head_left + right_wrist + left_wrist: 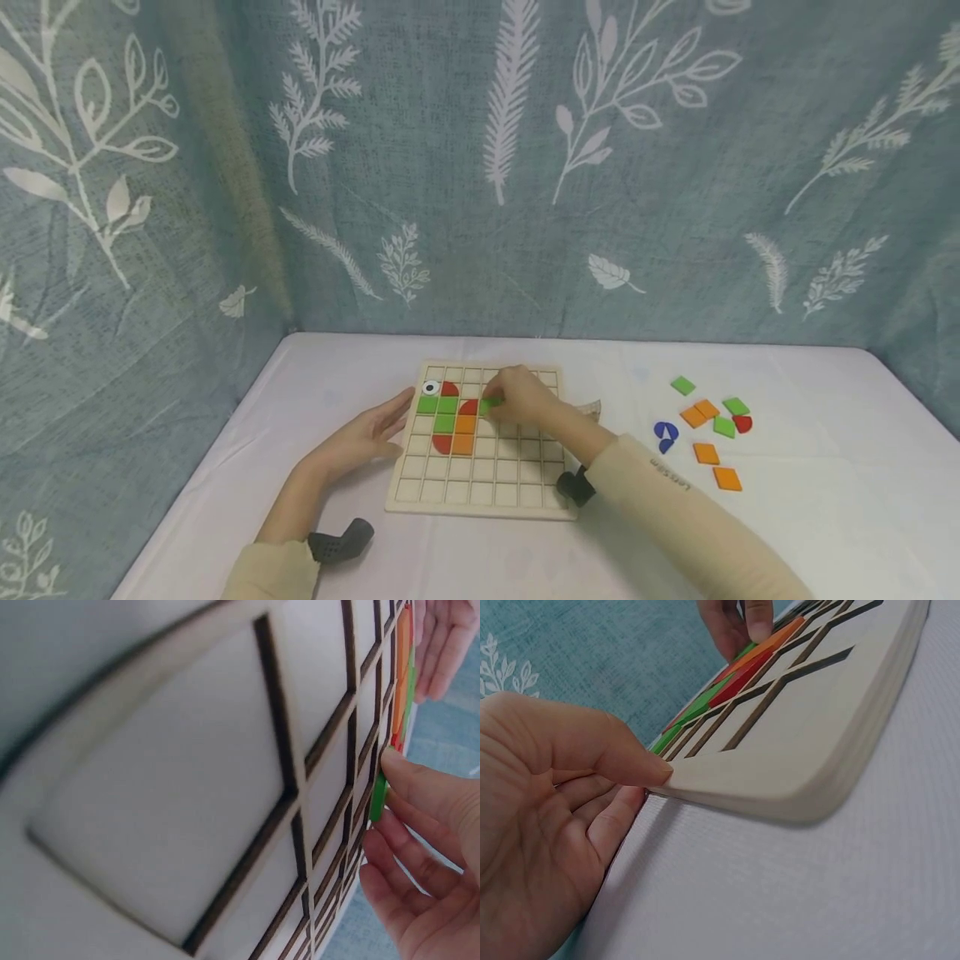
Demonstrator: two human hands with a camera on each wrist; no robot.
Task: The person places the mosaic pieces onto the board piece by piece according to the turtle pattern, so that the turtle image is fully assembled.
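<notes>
A wooden grid board (483, 495) lies on the table, with green, red and orange tiles and a white eye piece (431, 387) in its upper left cells. My right hand (519, 395) pinches a green square tile (379, 796) between thumb and fingers, over a cell just right of a red quarter-round tile (468, 407). Along the board's left edge rests my left hand (366, 433), fingers extended and relaxed. The left wrist view has its thumb (649, 769) touching the board's rim, the other fingers beside the edge.
Loose pieces lie on the right of the white table: several orange squares (727, 478), green tiles (682, 386), a red piece (742, 424) and blue pieces (665, 432). A patterned strip (591, 410) shows behind the right forearm. A leaf-print curtain (450, 250) hangs behind.
</notes>
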